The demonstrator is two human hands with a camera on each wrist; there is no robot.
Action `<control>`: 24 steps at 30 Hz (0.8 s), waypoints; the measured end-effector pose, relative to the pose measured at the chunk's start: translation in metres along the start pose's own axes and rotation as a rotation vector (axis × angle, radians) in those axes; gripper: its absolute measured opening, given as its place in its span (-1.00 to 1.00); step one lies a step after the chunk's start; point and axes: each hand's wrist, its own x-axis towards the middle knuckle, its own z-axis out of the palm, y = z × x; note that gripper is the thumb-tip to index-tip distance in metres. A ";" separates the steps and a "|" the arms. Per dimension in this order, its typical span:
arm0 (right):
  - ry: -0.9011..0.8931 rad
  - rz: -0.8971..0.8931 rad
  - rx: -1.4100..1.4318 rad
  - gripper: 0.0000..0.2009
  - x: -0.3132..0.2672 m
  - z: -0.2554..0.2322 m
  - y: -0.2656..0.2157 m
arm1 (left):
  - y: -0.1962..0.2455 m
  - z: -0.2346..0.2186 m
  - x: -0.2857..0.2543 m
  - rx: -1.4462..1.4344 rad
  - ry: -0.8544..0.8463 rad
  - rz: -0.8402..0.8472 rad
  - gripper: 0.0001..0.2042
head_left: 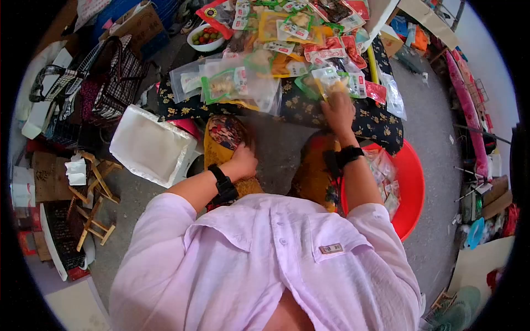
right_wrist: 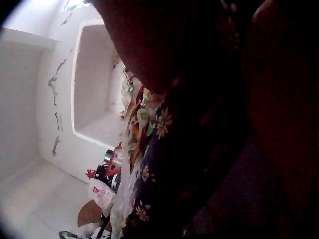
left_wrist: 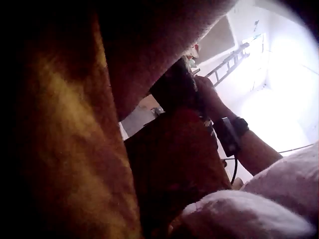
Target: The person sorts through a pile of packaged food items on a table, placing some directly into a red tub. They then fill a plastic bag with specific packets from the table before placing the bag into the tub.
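The left hand (head_left: 243,161) rests on the left knee, on yellow patterned trousers (head_left: 220,138), its fingers loosely bent and partly hidden. At the table's near edge the right hand (head_left: 339,113) pinches a clear food packet (head_left: 329,80), slightly blurred; its fingertips are partly covered. A green-edged packet (head_left: 223,86) lies on larger clear bags (head_left: 268,95) at the left. More packets in yellow, red and clear wrapping (head_left: 284,27) are heaped behind, on the dark flowered cloth (head_left: 381,126). In the left wrist view the right hand (left_wrist: 209,94) reaches to the cloth.
A bowl of small red and green fruit (head_left: 205,38) stands at the back left. Right of the legs is a red tub (head_left: 411,187) with packets. A white foam box (head_left: 152,146) stands left, near a wooden folding stool (head_left: 96,193) and checked bags (head_left: 118,71).
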 end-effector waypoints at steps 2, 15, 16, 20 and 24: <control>0.033 -0.021 -0.011 -0.57 -0.004 0.000 0.002 | 0.005 0.005 0.000 -0.075 -0.076 0.008 -0.69; -0.034 0.025 0.010 -0.58 0.002 0.001 0.001 | -0.003 0.018 0.001 0.003 0.163 0.015 -0.84; -0.035 0.023 0.019 -0.58 0.001 0.001 0.002 | -0.001 0.018 0.003 0.038 0.103 0.028 -0.84; -0.048 0.017 0.031 -0.56 0.000 0.000 0.003 | 0.007 0.017 0.013 0.010 0.002 0.014 -0.83; -0.047 0.047 0.027 -0.57 0.000 -0.002 0.000 | 0.009 0.008 0.003 -0.074 0.048 0.038 -0.84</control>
